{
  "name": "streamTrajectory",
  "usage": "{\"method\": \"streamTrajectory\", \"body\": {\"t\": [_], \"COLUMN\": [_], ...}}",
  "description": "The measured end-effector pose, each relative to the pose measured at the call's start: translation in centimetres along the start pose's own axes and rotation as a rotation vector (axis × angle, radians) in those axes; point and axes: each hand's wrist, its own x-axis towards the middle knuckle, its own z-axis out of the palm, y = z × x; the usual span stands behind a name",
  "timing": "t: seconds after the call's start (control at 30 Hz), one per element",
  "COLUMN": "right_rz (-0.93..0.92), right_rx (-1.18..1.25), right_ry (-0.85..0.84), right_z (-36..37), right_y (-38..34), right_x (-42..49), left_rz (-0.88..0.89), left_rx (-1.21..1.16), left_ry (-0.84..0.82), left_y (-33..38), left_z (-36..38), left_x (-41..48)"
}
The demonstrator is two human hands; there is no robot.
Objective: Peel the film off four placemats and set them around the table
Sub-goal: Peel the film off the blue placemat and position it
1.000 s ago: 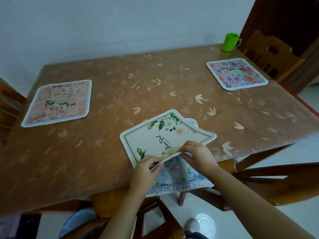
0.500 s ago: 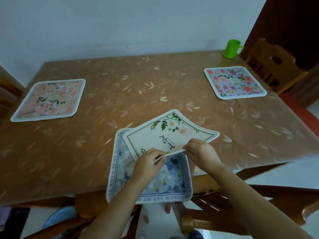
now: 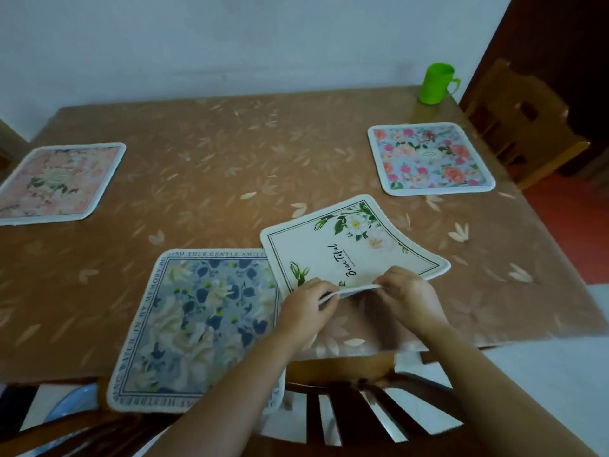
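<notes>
The left hand [image 3: 306, 306] and right hand [image 3: 410, 296] pinch, side by side, the lifted near edge of the cream placemat [image 3: 349, 249]; it runs away from them over the table [image 3: 230, 159] (neither hand is nearer; any film is too faint to tell); the blue placemat [image 3: 197, 321] lies just left.

The table [image 3: 230, 153] wears a glossy, smooth clear cover over a brown leaf print. The cream placemat [image 3: 329, 245] and blue placemat [image 3: 197, 318] look matt and cloth-like. The green mug [image 3: 436, 83] is shiny plastic, the chair [image 3: 524, 127] varnished wood
</notes>
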Motion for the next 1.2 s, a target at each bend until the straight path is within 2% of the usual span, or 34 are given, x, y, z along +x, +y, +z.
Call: {"method": "streamTrajectory", "body": {"t": [0.13, 0.3, 0.5, 0.8, 0.9, 1.07, 1.2], "right_rz": [0.085, 0.163, 0.087, 0.081, 0.065, 0.040, -0.001], "right_rx": [-0.015, 0.009, -0.001, -0.009, -0.045, -0.097, -0.085], "right_ry": [0.005, -0.081, -0.222, -0.271, -0.304, -0.358, -0.351], "right_z": [-0.5, 0.7, 2.8, 3.1, 3.2, 3.2, 4.0], "right_y": [3.2, 4.7, 4.1, 4.3, 4.2, 3.5, 1.3], "right_x": [-1.6, -3.1, -4.5, -5.1, -5.1, -5.0, -4.5], "left_rz": [0.003, -0.056, -0.110, -0.066, -0.038, 0.019, -0.052], "left_rx": [-0.019, -0.014, -0.002, 0.092, 0.152, 0.292, 0.225], "left_ry": [-0.061, -0.140, -0.113, -0.051, -0.093, -0.262, -0.252], "left_y": [1.0, 0.1, -1.7, -2.0, -2.3, -2.7, -3.1], "left_z": [3.0, 5.0, 5.1, 5.9, 5.9, 5.4, 3.4], "left_x": [0.9, -0.4, -2.7, -3.5, -3.8, -4.2, -4.6]}}
